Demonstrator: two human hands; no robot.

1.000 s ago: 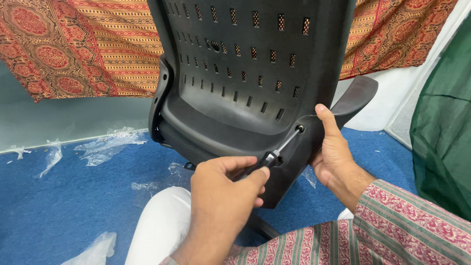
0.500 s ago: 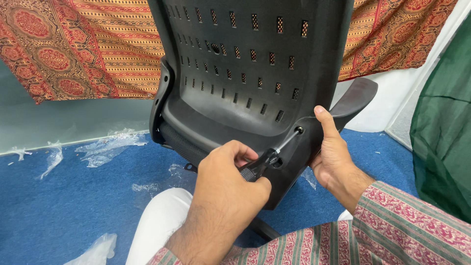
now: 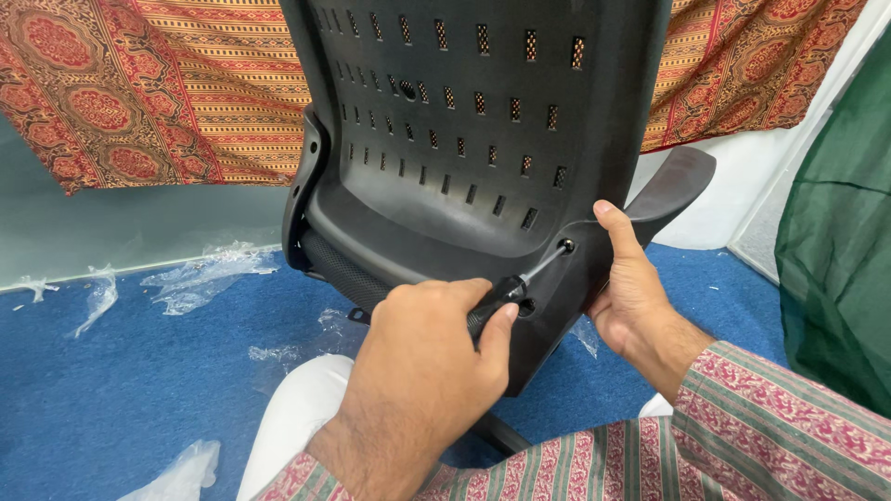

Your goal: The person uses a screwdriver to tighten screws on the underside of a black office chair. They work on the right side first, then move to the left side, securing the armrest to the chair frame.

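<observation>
Fig.: my left hand (image 3: 422, 357) clenched round black handle of screwdriver (image 3: 509, 289); shaft angled up-right, tip seated in hole on lower back of black plastic chair backrest (image 3: 464, 139). My right hand (image 3: 633, 297) gripped backrest edge, thumb up, beside armrest (image 3: 673, 186). Plastic scraps (image 3: 209, 276) lay on blue carpet (image 3: 111, 390).

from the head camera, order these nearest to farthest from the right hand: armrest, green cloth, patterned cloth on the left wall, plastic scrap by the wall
1. armrest: just above the right hand, on the chair's right side.
2. green cloth: at the right edge.
3. plastic scrap: on the blue carpet, left of the chair.
4. patterned cloth: hanging upper left.
</observation>
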